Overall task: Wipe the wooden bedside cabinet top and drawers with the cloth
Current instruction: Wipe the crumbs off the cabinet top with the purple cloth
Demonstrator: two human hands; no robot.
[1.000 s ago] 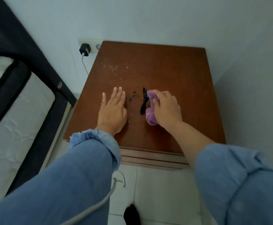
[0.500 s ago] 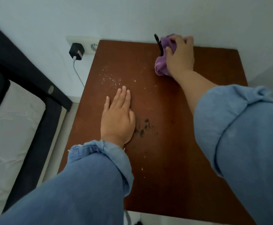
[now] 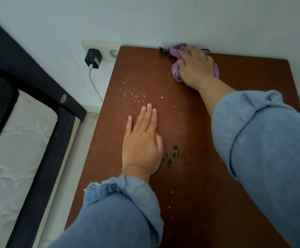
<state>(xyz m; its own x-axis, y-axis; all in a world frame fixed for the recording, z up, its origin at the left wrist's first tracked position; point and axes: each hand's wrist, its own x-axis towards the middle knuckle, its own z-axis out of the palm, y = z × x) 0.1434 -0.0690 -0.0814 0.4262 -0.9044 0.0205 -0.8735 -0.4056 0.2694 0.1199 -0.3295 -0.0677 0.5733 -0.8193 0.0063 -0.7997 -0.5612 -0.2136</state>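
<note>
While the left hand [image 3: 142, 144] lies flat mid-top just as it did half a sec ago, fingers straight and pressed together, palm down on the wood, the right hand [image 3: 195, 67] has pushed the cloth [image 3: 177, 71] the last bit to the back edge of the cabinet top [image 3: 190, 176], so it now sits tight against the wall [image 3: 145, 20] at approx 12 o'clock. A full sec ago that hand and cloth were near the front centre, next to the dark smudges [image 3: 173, 155].

Cloth: purple, bunched under the right palm. It bulges out past the thumb side at 9 o'clock of the hand, past the fingertips at 12, and a bit shows at 3 o'clock by the little finger. Right fingers curl down over it and grip it; fingertips are right at the wall line. A dark strip [image 3: 165, 51] pokes out from the cloth's far-left corner, lying along the back edge and pointing toward 9–10 o'clock. Cloth's long axis runs approx 7 to 1 o'clock, w/ the hand covering the middle.

Pale crumbs [image 3: 133, 94] are scattered at 11 o'clock of the left fingertips; smudges lie just at 3–4 o'clock of the left wrist. Charger [image 3: 93, 59] is plugged into the wall socket at far left, beside the bed [image 3: 17, 140].
</note>
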